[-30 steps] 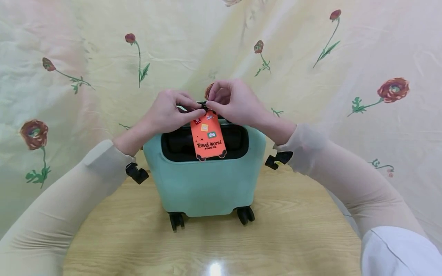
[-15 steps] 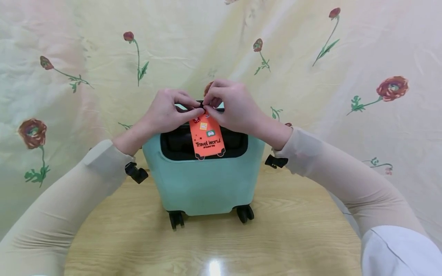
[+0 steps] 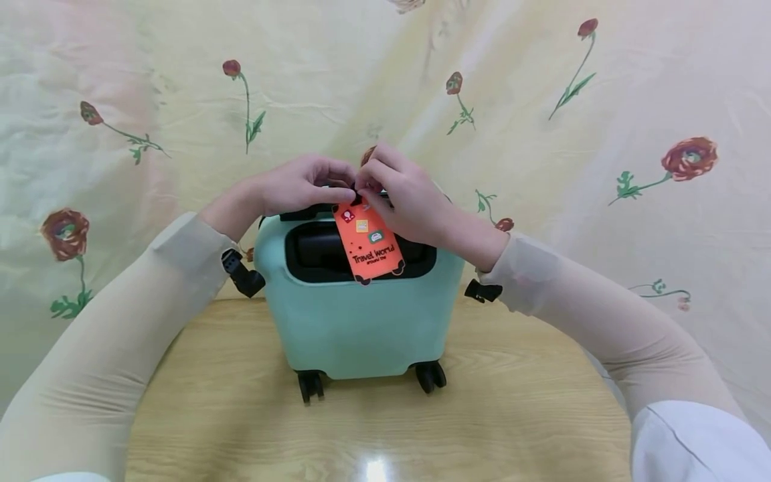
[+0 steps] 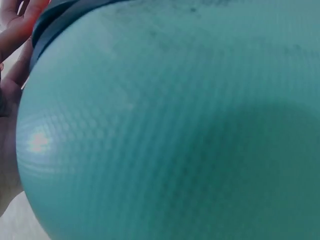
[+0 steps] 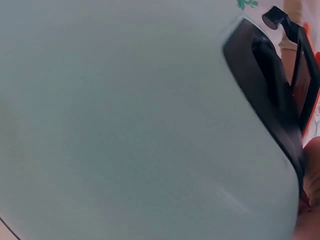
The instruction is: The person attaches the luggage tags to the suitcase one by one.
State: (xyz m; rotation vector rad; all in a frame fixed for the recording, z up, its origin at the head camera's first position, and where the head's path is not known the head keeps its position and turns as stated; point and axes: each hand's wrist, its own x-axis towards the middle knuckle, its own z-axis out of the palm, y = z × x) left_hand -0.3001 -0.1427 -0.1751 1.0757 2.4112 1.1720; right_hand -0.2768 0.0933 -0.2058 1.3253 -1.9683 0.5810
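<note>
An orange luggage tag (image 3: 370,244) reading "Travel World" hangs, slightly tilted, over the front of a mint-green suitcase (image 3: 361,328). At its top end is a small black strap (image 3: 357,198), mostly covered by fingers. My left hand (image 3: 301,184) pinches the strap from the left, thumb below and fingers above. From the right, my right hand (image 3: 406,194) pinches at the same spot with thumb and index finger. The suitcase shell (image 4: 160,125) fills most of the left wrist view. In the right wrist view, the tag's orange edge (image 5: 311,117) shows beside the black recess.
The suitcase stands upright on black wheels (image 3: 430,376) on a wooden table (image 3: 373,428). Its black handle recess (image 3: 316,248) lies behind the tag. A flower-patterned cloth (image 3: 313,80) hangs behind. Black buckles (image 3: 484,290) sit at both sleeve cuffs.
My left hand has turned flatter and shifted slightly right. The tag's lower end has swung a little to the right. The right hand stays at the strap, its fingers slightly re-angled.
</note>
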